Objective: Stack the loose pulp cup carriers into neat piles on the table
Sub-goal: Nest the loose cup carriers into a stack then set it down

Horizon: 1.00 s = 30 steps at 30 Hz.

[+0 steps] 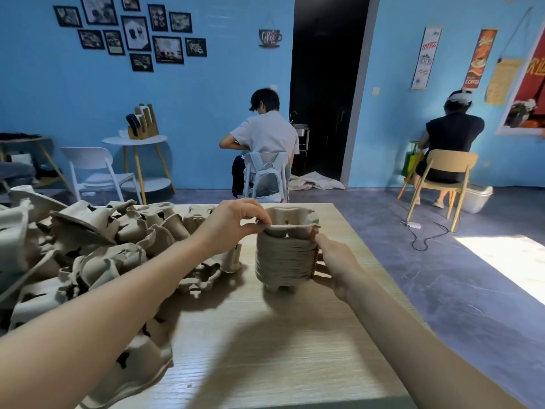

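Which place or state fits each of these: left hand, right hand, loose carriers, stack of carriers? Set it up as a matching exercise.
Things:
1. left hand
2. right hand
3. loose carriers
4. stack of carriers

Places or states:
A. heaped on the table's left side
B. pinches the top carrier's rim
C. stands upright between both hands
D. steadies the stack's right side

Pairs: 1-B, 2-D, 3-A, 4-C

Bare pale wooden tabletop (265, 349) lies open in front of and right of the neat grey-brown stack of nested pulp carriers (284, 255). A sprawling heap of loose grey pulp carriers (88, 255) blocks the left side.
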Each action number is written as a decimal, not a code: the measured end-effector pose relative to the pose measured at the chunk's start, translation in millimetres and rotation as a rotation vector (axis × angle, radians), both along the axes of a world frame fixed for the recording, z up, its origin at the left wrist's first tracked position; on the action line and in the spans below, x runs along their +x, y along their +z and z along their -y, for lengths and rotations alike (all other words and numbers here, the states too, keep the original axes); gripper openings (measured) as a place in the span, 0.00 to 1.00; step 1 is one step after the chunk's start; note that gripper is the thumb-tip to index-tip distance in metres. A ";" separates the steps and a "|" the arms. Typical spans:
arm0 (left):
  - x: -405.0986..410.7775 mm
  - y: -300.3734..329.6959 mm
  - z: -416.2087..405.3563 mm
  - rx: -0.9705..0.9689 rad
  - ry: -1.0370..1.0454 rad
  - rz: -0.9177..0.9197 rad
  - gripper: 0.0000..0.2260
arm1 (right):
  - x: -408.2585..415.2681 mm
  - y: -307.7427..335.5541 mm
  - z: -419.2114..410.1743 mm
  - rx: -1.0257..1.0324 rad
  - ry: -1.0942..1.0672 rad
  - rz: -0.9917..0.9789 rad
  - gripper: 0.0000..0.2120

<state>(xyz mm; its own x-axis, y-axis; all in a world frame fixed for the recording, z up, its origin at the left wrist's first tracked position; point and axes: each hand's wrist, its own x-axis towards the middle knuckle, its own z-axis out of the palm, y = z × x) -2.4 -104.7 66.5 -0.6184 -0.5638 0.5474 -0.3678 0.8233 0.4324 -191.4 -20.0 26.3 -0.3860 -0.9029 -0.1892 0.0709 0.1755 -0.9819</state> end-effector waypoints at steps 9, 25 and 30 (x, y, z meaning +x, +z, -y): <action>-5.9 -7.6 -16.8 0.320 0.268 0.035 0.23 | -4.0 7.0 -5.4 -0.050 -0.011 0.165 0.16; -53.0 -33.6 -8.0 1.088 0.196 -0.394 0.18 | -30.1 -3.0 15.2 -0.038 -0.008 0.096 0.09; -104.6 -37.0 7.7 1.098 0.144 -0.412 0.16 | -74.7 0.2 31.0 -0.023 -0.094 0.070 0.07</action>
<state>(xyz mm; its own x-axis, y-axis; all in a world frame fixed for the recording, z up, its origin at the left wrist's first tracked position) -107.0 -112.4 29.5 -0.4008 -0.9068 -0.1307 -0.0938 -0.1013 0.9904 -266.1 -51.0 26.5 -0.4556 -0.8678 -0.1981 0.1543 0.1422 -0.9777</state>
